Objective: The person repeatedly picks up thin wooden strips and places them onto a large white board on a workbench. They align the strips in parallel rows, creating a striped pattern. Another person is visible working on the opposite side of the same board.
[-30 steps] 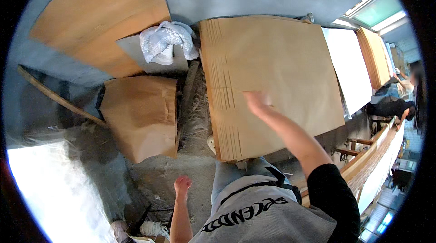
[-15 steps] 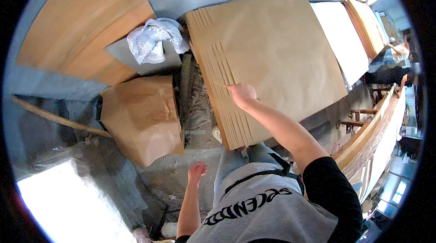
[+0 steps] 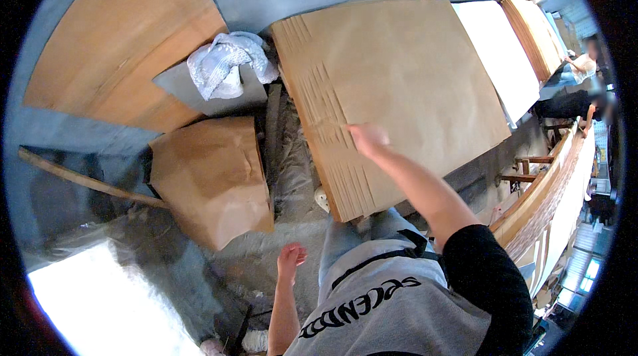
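A large stack of brown paper sheets (image 3: 419, 77) lies in front of me, its left edge fanned into several narrow steps. My right hand (image 3: 369, 140) is closed over those steps, near the middle of the left side. Its fingertips are at the paper, and whatever they pinch is too small to make out. My left hand (image 3: 291, 261) hangs low beside my leg, off the stack. Its fingers are loosely curled and a little apart, with nothing in them.
Left of the stack are a brown paper-covered bundle (image 3: 212, 180), a crumpled whitish cloth (image 3: 226, 63) and a leaning wooden board (image 3: 126, 43). White sheets (image 3: 498, 57) lie beyond the stack's right side. Two people (image 3: 565, 105) are at the far right, near long stacked boards (image 3: 545, 203).
My right hand has shifted slightly right along the fanned edge, and the steps near it are spread differently. My left hand's fingers have loosened a little.
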{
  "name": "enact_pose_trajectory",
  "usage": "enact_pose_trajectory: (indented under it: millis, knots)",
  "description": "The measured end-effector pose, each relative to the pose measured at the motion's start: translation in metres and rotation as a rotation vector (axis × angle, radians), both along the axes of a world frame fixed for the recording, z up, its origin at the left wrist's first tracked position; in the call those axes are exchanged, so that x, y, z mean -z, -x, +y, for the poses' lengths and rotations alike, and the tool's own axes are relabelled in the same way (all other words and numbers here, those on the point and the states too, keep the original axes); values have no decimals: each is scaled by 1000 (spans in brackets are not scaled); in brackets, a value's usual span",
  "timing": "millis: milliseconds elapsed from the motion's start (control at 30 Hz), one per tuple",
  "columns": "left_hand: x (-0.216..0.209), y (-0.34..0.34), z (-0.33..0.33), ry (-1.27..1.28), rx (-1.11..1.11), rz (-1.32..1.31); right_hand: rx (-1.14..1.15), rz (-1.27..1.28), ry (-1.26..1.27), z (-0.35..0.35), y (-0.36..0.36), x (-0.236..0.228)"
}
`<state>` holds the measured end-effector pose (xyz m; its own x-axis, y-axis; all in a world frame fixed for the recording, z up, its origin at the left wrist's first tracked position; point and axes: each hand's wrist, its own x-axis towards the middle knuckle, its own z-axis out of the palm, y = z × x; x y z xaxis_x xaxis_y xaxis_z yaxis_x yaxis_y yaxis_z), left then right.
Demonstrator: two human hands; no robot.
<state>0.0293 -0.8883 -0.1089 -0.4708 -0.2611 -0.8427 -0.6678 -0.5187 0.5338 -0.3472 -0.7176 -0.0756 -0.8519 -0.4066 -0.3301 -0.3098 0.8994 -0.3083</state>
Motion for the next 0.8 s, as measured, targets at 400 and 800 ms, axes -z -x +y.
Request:
enact_pose_trajectory:
  millis: [400, 800]
  knots:
    - [4, 1, 23, 86, -41, 75, -94, -155, -4, -31, 13, 4]
    - [32, -16, 53, -23, -54, -162, 236, 47, 41, -59, 58, 54]
